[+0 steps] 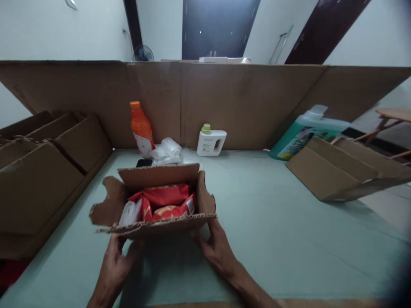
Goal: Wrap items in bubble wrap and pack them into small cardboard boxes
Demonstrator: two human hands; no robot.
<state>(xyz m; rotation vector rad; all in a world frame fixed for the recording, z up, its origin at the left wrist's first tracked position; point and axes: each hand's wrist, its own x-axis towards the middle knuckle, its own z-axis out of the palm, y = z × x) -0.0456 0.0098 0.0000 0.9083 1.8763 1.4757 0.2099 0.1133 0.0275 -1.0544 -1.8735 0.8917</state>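
A small open cardboard box point(144, 229) with ragged flaps is held between both hands in front of me. Inside it lie red snack packets point(163, 196) and, at the left end, a bundle of clear plastic wrap point(131, 212). My left hand point(117, 259) grips the lower left of the box, its fingertips hidden beneath it. On the right, my right hand point(213, 246) is closed on the lower right corner, fingers partly behind the cardboard. Whether the box's underside touches the table cannot be seen.
Behind the box are an orange bottle point(141, 128), bubble wrap point(170, 147), a dark phone-like object point(144, 163) and a white jug point(207, 143). A green liquid container point(295, 132) leans near a cardboard box point(334, 171) at right. Divided cardboard point(38, 184) stands left; a cardboard wall point(224, 102) spans the back.
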